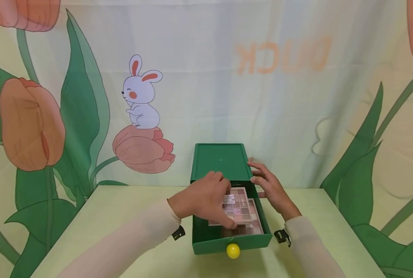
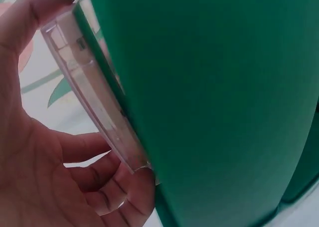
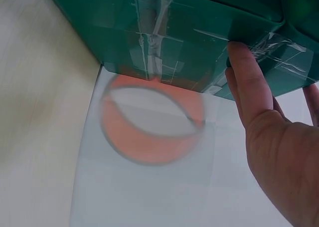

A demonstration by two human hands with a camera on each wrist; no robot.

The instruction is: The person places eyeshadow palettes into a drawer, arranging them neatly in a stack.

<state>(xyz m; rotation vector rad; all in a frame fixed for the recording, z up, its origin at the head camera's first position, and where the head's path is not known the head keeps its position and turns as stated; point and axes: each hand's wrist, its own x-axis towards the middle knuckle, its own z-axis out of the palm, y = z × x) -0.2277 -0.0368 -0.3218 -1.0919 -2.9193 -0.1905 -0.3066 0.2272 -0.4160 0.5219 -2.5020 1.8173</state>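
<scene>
A green drawer box [image 1: 220, 162] stands on the table with its drawer [image 1: 211, 247] pulled out toward me. Over the drawer, my left hand [image 1: 203, 202] grips an eyeshadow palette [image 1: 241, 206] by its edges, thumb at one end and fingers at the other. The left wrist view shows the clear-edged side of this palette [image 2: 92, 87] beside the green wall. Partly beneath it, a second palette [image 1: 256, 228] lies in the drawer. My right hand [image 1: 270, 189] touches the box's right side with fairly straight fingers; clear tape [image 3: 154, 37] covers part of that side.
A round yellow knob [image 1: 233, 251] sticks out from the drawer front. Behind the box hangs a curtain [image 1: 206, 77] printed with tulips and a rabbit. The pale green table [image 1: 140, 216] extends to both sides of the box.
</scene>
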